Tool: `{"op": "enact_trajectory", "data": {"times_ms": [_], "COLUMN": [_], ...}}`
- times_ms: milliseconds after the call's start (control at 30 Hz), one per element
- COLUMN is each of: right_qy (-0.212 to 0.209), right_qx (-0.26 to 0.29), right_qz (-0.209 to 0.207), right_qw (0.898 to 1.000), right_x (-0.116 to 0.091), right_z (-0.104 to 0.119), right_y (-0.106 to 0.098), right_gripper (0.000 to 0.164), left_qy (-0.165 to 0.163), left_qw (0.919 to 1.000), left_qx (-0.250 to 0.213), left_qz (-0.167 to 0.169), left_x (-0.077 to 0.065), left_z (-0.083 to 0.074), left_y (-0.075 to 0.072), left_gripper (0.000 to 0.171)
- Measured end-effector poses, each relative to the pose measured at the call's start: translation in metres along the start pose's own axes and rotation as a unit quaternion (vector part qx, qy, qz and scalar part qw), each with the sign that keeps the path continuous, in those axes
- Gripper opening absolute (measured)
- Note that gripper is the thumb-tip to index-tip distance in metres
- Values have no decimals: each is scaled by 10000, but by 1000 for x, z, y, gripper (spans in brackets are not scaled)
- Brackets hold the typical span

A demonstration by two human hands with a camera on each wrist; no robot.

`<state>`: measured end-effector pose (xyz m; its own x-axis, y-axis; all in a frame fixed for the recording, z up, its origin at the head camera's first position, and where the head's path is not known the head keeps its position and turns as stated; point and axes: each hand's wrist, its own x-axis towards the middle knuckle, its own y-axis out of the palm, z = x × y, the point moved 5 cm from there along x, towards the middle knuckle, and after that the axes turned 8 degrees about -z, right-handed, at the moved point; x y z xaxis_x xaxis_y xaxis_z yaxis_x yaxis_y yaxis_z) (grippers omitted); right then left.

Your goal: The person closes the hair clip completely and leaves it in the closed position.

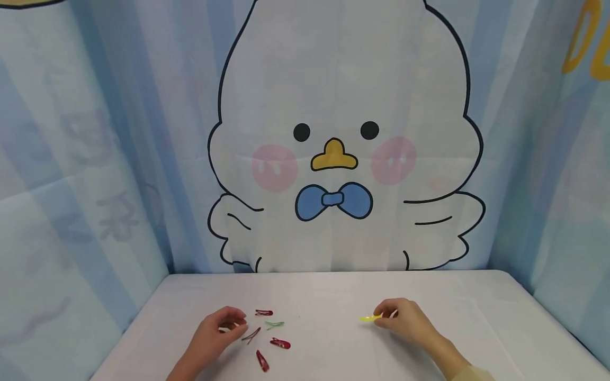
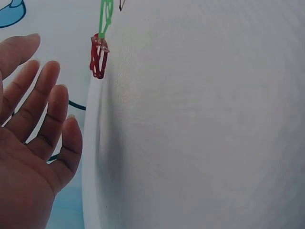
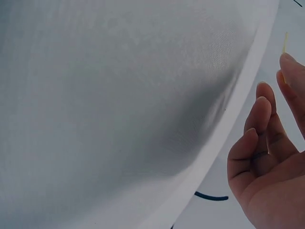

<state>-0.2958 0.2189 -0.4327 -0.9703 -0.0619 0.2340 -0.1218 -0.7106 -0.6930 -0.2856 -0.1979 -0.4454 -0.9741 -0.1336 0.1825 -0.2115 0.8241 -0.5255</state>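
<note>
My right hand [image 1: 405,320] pinches a yellow hair clip [image 1: 368,318] between thumb and fingertips, over the right part of the table; in the right wrist view only a thin yellow end [image 3: 285,42] shows past the fingertips. On the left, my left hand [image 1: 216,333] holds nothing, its fingers loosely bent in the left wrist view. Close by its fingertips lies a dark, spread hair clip [image 1: 251,335]. Around that are a red clip [image 1: 263,313] at the back, a green clip [image 1: 274,325], another red clip [image 1: 280,343] and a red clip [image 1: 262,361] nearest the front.
A white cloth covers the table [image 1: 329,338]. Behind it hangs a backdrop [image 1: 343,238] printed with a white cartoon bird. Striped blue curtains [image 1: 71,185] close in the left and right sides.
</note>
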Motion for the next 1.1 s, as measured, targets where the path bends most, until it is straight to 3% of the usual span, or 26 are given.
{"op": "enact_trajectory", "data": {"times_ms": [300,500,733,1100], "right_qy": [641,453,392,240], "right_qx": [-403,-590,-697,-179], "right_qz": [68,224,251,-101], "right_qw": [9971,9970,9965,9995], "right_x": [5,4,3,-2], "right_z": [-9,-12,-9,17], "right_y": [1,3,3,-14], "right_gripper": [13,14,18,19], "left_qy": [-4,-46,41,246], "left_qw": [9998,9991,9959,9893], "left_qx": [57,205,303,639], "left_qz": [171,376,850,1286], "left_x": [2,2,3,9], "left_z": [1,2,6,15], "left_y": [0,-2,0,10], "left_gripper": [23,25,29,28]}}
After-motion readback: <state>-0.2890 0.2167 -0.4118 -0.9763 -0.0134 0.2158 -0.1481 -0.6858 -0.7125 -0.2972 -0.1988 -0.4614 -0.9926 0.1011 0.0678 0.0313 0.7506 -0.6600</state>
